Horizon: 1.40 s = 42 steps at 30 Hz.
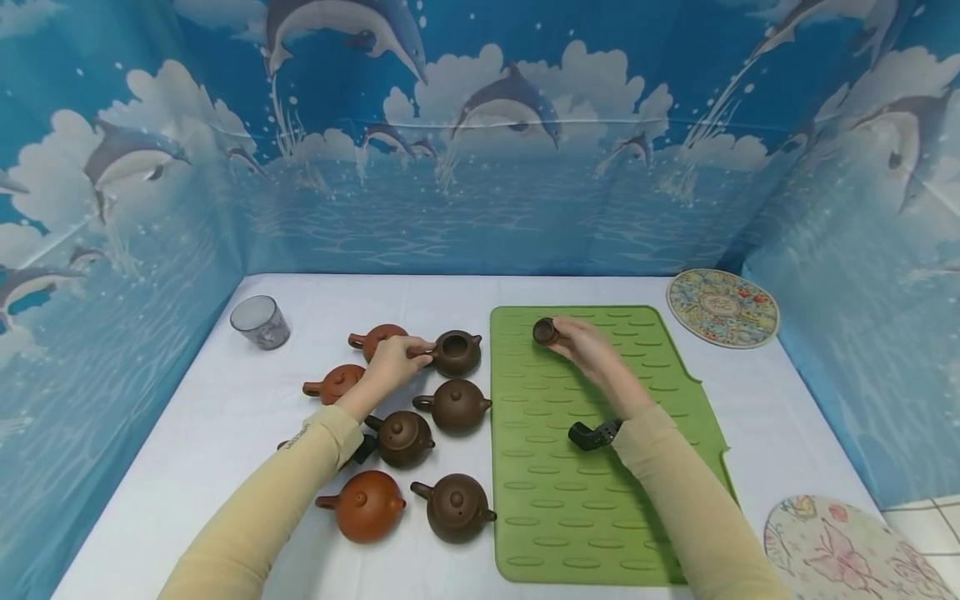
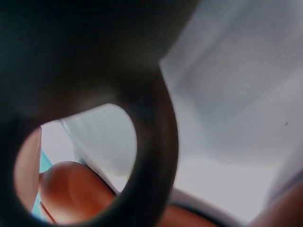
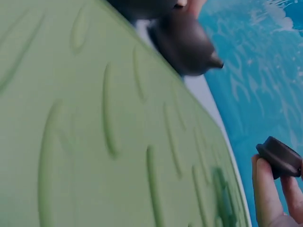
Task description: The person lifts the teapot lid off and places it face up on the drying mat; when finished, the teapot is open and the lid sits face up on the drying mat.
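Note:
In the head view, my left hand (image 1: 390,367) pinches the handle of a dark brown clay teapot (image 1: 459,360) in the back row. That teapot has no lid on, and its round opening faces up. Over the back left part of the green mat (image 1: 525,500), my right hand (image 1: 591,346) holds the small brown teapot lid (image 1: 545,332) by its edge, underside showing. The right wrist view has the lid (image 3: 280,156) between thumb and fingers (image 3: 267,194), apart from the mat. A dark teapot handle (image 2: 158,142) looms close in the left wrist view.
Lidded brown teapots (image 1: 456,408) and reddish teapots (image 1: 369,507) stand around and below my left forearm. A grey glass cup (image 1: 260,322) is at the back left. One patterned round mat (image 1: 723,308) lies back right, another (image 1: 840,542) front right.

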{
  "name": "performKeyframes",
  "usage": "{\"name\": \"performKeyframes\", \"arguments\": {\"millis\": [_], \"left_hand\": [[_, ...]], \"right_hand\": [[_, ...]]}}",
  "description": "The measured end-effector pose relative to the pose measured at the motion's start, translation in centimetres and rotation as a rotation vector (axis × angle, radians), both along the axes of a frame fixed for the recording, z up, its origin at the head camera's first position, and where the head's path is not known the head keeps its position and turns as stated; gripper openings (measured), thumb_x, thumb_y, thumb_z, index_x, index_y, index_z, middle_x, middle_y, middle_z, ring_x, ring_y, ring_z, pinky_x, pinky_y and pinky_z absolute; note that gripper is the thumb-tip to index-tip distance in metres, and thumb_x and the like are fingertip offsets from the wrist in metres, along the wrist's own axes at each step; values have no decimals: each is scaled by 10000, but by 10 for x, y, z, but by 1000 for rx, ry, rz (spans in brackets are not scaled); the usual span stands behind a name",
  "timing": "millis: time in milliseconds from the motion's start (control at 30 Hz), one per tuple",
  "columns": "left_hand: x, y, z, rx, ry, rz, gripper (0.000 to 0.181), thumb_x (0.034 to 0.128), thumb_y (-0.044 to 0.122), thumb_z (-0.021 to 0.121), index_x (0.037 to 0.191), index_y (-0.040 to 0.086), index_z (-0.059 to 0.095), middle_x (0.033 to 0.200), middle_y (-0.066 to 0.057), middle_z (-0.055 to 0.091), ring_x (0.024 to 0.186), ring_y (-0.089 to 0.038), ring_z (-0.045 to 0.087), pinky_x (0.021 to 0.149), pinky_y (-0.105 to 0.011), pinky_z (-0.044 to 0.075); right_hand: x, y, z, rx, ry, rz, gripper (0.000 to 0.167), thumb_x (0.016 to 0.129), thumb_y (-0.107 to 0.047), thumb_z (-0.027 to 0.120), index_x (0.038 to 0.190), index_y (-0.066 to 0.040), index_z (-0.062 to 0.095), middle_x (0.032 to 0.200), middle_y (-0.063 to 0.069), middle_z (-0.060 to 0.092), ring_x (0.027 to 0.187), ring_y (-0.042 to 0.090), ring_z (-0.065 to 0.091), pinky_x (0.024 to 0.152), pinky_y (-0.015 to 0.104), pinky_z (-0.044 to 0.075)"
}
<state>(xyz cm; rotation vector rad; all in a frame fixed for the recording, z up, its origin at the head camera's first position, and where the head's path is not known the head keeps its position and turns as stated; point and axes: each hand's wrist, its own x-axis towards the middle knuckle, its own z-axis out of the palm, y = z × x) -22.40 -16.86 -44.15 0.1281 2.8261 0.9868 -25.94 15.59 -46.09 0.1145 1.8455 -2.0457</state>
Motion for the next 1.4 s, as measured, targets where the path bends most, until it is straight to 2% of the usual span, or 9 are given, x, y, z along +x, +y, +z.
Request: {"name": "performKeyframes", "arguments": {"millis": [100,233,367,467,733,1000,1200,1333,1400], "left_hand": [[0,0,-1,3,4,-3,292,935,163,684,1223,123,710,1215,-88,705,1001,-221,685,753,-306,545],[0,-1,-2,12,-2,-4,294,935,164,684,1226,129,708,1223,-84,702,1020,-227,682,768,-320,548],[0,-1,-2,14,0,-1,294,935,164,684,1226,132,708,1226,-79,701,1059,-235,676,807,-345,556],[0,-1,-1,15,12,-5,294,935,159,683,1226,128,708,1228,-80,700,1084,-244,669,835,-363,560],[-1,0,-1,16,21,-13,293,940,152,677,1230,125,705,1225,-77,701,1123,-251,651,891,-395,552],[0,-1,2,-20,-4,-41,326,951,186,666,1272,125,675,1259,-92,681,1171,-270,623,917,-411,534],[6,-2,19,-27,18,-67,405,955,199,663,1348,111,612,1259,-145,646,1179,-286,621,891,-416,553],[15,-6,33,-21,69,-98,396,945,190,677,1331,117,628,1257,-135,634,1180,-280,620,899,-423,561],[21,-9,38,-11,65,-129,371,941,184,681,1306,121,648,1255,-108,651,1181,-274,621,922,-432,553]], "right_hand": [[-1,2,-5,99,-7,-54,507,1068,-189,428,1516,19,313,1535,217,352,1118,91,552,1024,198,470],[-1,1,-10,283,35,-101,434,1050,-196,485,1429,14,469,1454,210,464,1227,230,553,1017,263,497],[0,-2,-14,505,143,-111,352,1021,-192,551,1306,9,605,1308,224,593,1171,310,610,936,327,555],[0,-4,-14,606,202,-112,320,1024,-194,546,1264,-2,639,1236,229,632,1095,327,642,887,366,570],[-1,-4,-12,672,238,-83,343,1036,-226,522,1289,-18,622,1235,223,636,1075,334,636,878,414,550],[1,-4,-10,723,259,-52,369,1045,-258,500,1318,-32,603,1294,211,609,1178,346,577,930,465,514],[4,-2,-4,725,276,-50,378,1051,-264,483,1319,-21,596,1311,223,591,1216,362,544,980,500,478],[9,-3,8,706,326,-41,358,1046,-247,498,1309,-28,603,1298,219,600,1208,363,548,995,512,466],[13,-6,14,697,363,-17,351,1040,-248,512,1306,-41,609,1296,206,611,1213,358,554,997,516,470]]}}
